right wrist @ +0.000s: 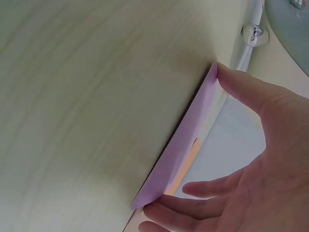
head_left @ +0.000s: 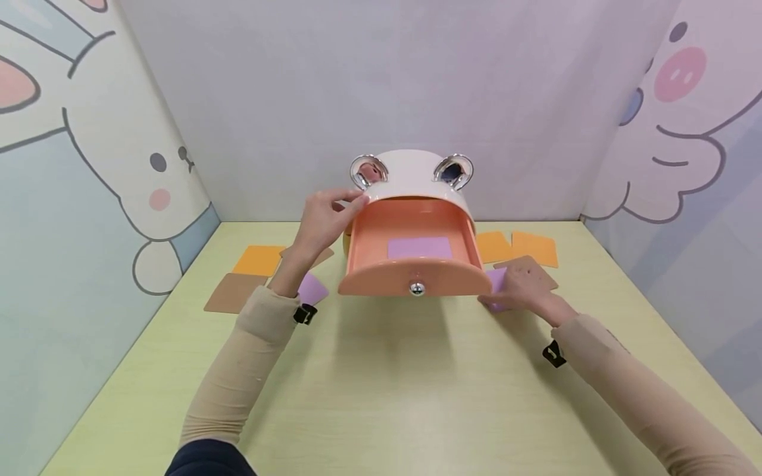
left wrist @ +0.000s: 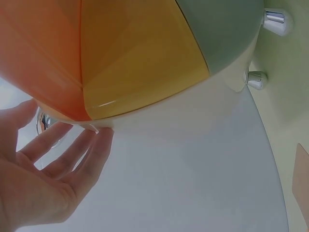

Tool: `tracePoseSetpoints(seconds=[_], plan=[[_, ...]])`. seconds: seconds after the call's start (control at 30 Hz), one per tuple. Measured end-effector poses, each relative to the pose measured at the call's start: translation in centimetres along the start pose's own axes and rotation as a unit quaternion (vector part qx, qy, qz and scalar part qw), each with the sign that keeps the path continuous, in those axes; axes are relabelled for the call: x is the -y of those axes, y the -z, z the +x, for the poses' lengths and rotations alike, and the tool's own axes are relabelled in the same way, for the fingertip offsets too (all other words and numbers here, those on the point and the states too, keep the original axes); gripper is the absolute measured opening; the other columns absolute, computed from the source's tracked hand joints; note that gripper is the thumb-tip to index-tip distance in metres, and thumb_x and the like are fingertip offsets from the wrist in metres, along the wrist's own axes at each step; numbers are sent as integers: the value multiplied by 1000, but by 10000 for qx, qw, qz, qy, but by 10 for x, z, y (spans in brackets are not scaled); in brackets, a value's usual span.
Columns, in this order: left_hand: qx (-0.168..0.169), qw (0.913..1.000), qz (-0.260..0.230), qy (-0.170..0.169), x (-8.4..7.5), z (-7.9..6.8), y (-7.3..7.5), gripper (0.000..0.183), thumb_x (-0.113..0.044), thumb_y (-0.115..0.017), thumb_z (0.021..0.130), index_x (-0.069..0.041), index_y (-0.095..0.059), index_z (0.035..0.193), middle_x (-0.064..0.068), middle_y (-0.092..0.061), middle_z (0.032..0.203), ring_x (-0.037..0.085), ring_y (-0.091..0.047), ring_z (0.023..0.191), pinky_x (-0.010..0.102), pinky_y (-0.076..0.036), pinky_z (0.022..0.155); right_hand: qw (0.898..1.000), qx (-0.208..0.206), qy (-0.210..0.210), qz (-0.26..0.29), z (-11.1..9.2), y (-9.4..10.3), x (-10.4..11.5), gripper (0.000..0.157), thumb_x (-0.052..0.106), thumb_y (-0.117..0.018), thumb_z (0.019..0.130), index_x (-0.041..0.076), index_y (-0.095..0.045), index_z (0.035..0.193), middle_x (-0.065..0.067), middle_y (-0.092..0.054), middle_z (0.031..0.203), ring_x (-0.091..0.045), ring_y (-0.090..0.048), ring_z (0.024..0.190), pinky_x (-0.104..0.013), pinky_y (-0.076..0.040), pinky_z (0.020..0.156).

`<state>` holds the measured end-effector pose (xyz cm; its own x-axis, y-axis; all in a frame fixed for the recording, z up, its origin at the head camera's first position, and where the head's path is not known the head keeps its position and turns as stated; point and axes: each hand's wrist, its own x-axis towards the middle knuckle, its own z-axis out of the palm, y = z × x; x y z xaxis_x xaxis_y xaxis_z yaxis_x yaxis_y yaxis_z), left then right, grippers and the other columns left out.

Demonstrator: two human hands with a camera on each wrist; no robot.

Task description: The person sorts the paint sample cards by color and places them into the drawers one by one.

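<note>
A frog-shaped storage box (head_left: 411,173) with a white top and two chrome ring eyes has its orange drawer (head_left: 381,281) pulled out. A purple card (head_left: 419,248) lies inside the drawer, behind its round chrome knob (head_left: 417,288). My left hand (head_left: 324,218) rests its fingertips on the box's upper left edge; the left wrist view shows the thumb and fingers spread along the white shell (left wrist: 169,104). Low at the box's right, my right hand (head_left: 519,287) pinches another purple card (right wrist: 186,145) across its opposite edges, thumb at one end and fingers at the other.
On the left lie an orange card (head_left: 258,260), a brown card (head_left: 235,293) and a purple card (head_left: 312,289), with another brown card (head_left: 321,256) partly behind my wrist. To the right are two orange cards (head_left: 534,248) and a brown card (head_left: 538,272). Curtain walls (head_left: 286,99) enclose the table.
</note>
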<state>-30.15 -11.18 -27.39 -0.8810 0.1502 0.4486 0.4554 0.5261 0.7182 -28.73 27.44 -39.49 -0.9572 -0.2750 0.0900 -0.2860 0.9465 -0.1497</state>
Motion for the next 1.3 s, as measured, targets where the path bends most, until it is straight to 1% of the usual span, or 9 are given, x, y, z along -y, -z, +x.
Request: tracePoseSetpoints(seconds=[0.13,0.2,0.37,0.47,0.57,0.7,0.97,1.17,1.3], plan=[[-16,10000,37,-29,-1,0,0,35,-39,-65,91,-12,-73,112,8,-72,111,25,-69,79,22,-50,60,9999,-32,-46,92,1,3,1,41,46,-78,70,12,-55,72,-2,-51,61,-17,-44,59,-26,-31,52],[1,10000,66,-47,0,0,0,35,-39,-64,91,-11,-73,112,8,-72,110,24,-69,78,22,-50,61,9997,-7,-216,106,1,5,0,44,48,-78,69,11,-56,72,-4,-53,63,-18,-46,60,-26,-33,50],[31,9999,134,-68,1,0,-1,36,-39,-64,92,-11,-73,113,7,-72,110,23,-68,78,23,-51,60,9937,505,-810,595,0,15,-2,66,54,-77,70,-4,-54,93,-16,-57,84,-24,-51,71,-30,-41,52],[8,9999,121,-42,1,0,-1,35,-39,-64,91,-12,-73,112,7,-72,110,23,-68,78,23,-50,60,9908,691,-807,836,0,26,-3,77,52,-75,73,-11,-48,108,-22,-57,93,-27,-54,77,-31,-45,55],[4,10000,95,-14,1,0,0,36,-39,-64,91,-11,-73,112,7,-72,110,24,-68,79,23,-50,61,9910,648,-689,943,1,40,-3,85,52,-76,74,-14,-45,118,-24,-57,97,-28,-57,79,-30,-48,57],[13,10000,54,-6,1,1,-1,36,-39,-64,91,-11,-73,113,8,-72,112,25,-70,83,25,-53,64,9921,471,-590,997,0,59,-1,88,55,-75,75,-11,-44,124,-23,-58,101,-29,-56,84,-30,-47,61],[1,10000,69,-41,1,2,-2,36,-39,-64,91,-11,-73,112,8,-72,110,24,-69,80,25,-53,63,9904,14,-417,1320,-7,100,7,79,49,-77,76,-6,-48,125,-21,-60,101,-29,-56,86,-30,-46,63],[6,10000,30,-67,2,1,-2,36,-39,-64,91,-11,-73,111,8,-72,109,24,-68,79,23,-52,61,9883,-19,-381,1480,-14,135,16,88,47,-77,77,-4,-39,139,-25,-56,118,-35,-55,100,-31,-47,70],[9,10000,14,-65,2,1,-2,36,-39,-64,91,-10,-73,112,9,-72,111,25,-69,81,22,-52,62,9865,3,-122,1634,-16,153,24,83,41,-79,78,2,-39,140,-23,-54,126,-36,-54,108,-31,-47,74]])
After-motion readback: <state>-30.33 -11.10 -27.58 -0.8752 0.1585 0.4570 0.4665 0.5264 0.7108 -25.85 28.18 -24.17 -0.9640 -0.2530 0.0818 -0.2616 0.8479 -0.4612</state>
